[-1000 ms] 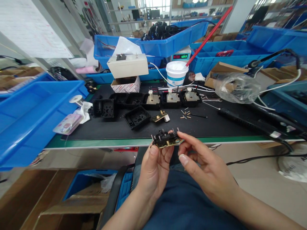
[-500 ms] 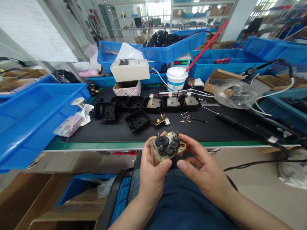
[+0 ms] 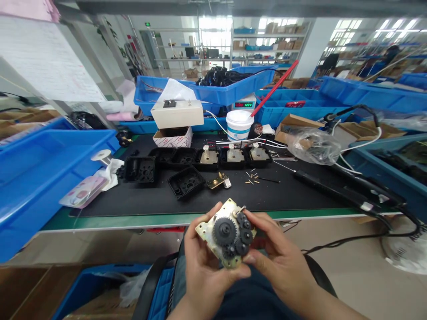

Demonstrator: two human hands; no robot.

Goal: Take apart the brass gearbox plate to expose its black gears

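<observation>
Gripping a brass gear plate (image 3: 226, 235) at lower centre of frame: left hand (image 3: 200, 271) closed on its lower-left edge, right hand (image 3: 280, 262) closed on its right edge. Gear face turned up toward camera, long axis running upper left to lower right. Held just below the green bench edge (image 3: 133, 219), open room beneath and to the right.

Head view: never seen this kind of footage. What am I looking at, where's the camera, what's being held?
The camera sits on a person's head, looking forward and down at their own two bare hands; no machine is involved. The left hand and right hand together hold a brass plate with black gears, gears facing the camera, just in front of the bench edge. On the black mat lie open black housings, three housings already fitted with plates, a loose brass part, small pins and a black corded tool. Behind stand a white tub with a red stick and blue bins.
</observation>
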